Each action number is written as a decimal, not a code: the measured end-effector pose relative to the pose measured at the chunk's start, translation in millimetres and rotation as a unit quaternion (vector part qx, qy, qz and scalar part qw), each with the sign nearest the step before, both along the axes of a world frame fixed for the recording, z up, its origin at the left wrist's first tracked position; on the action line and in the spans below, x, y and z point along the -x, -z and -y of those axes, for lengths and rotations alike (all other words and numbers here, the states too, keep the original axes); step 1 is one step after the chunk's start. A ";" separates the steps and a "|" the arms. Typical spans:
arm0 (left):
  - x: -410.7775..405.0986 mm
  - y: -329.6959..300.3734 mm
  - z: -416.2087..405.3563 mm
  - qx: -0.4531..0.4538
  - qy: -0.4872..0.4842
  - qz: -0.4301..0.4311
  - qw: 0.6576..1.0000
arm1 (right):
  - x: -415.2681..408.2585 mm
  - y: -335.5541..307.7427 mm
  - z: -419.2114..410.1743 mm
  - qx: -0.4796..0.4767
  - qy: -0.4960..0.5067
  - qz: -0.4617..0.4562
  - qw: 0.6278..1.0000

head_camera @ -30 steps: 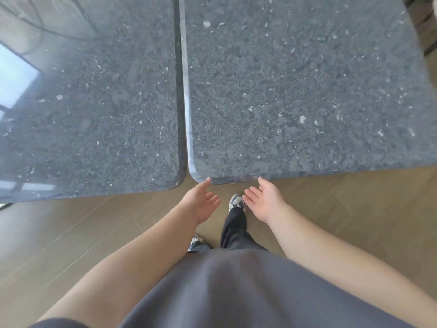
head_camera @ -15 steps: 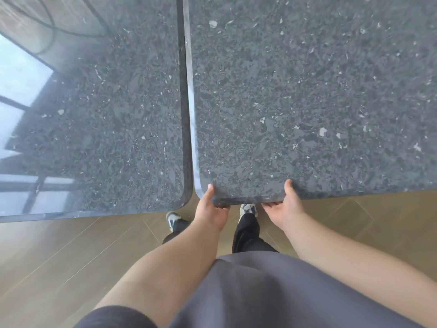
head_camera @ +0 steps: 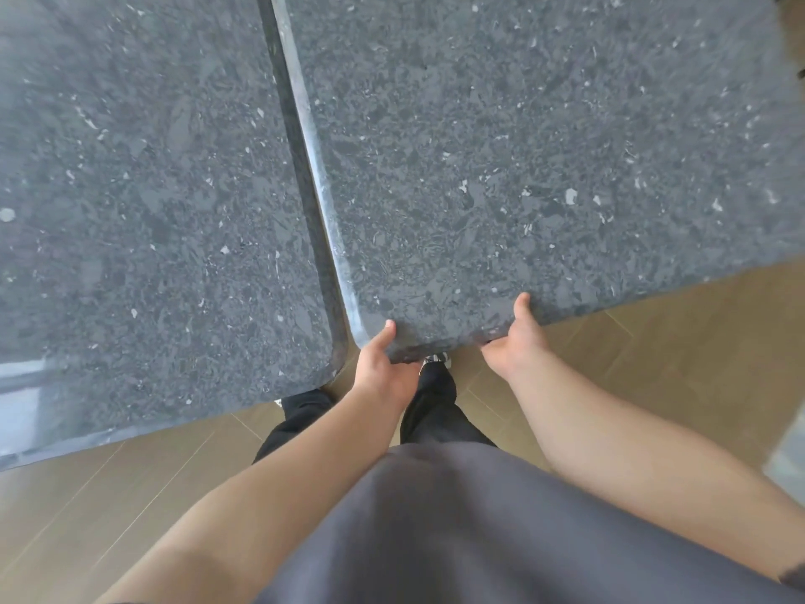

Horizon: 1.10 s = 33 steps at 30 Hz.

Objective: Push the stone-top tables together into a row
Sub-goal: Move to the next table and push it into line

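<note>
I see my left hand (head_camera: 383,368) and right hand (head_camera: 518,342) both grasping the right worktop's (head_camera: 522,146) near edge, beside the left worktop (head_camera: 143,189).

no text to read

no words, labels, brands, numbers or signs show anywhere; the pale flecks on the stone tops are only the grain, not writing.
</note>
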State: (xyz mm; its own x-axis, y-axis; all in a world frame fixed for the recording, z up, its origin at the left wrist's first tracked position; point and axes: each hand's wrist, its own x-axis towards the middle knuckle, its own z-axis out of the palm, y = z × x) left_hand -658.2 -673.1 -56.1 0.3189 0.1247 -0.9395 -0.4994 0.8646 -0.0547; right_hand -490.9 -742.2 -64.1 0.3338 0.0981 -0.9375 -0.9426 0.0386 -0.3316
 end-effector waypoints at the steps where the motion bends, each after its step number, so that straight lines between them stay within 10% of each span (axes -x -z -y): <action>1: -0.2 0.2 -0.3 0.002 0.011 -0.009 1.000 | -0.5 1.5 0.9 0.000 -0.005 -0.001 1.000; 33: 10.5 6.0 2.1 -0.053 0.030 -0.021 0.998 | 0.0 -1.5 8.9 0.010 -0.066 0.007 0.998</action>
State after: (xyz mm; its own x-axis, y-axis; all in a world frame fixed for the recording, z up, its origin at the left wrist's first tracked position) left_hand -668.6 -675.2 -62.1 0.2894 0.2064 -0.9347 -0.4457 0.8932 0.0593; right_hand -490.9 -751.1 -62.5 0.3320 0.1237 -0.9351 -0.9343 -0.0931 -0.3440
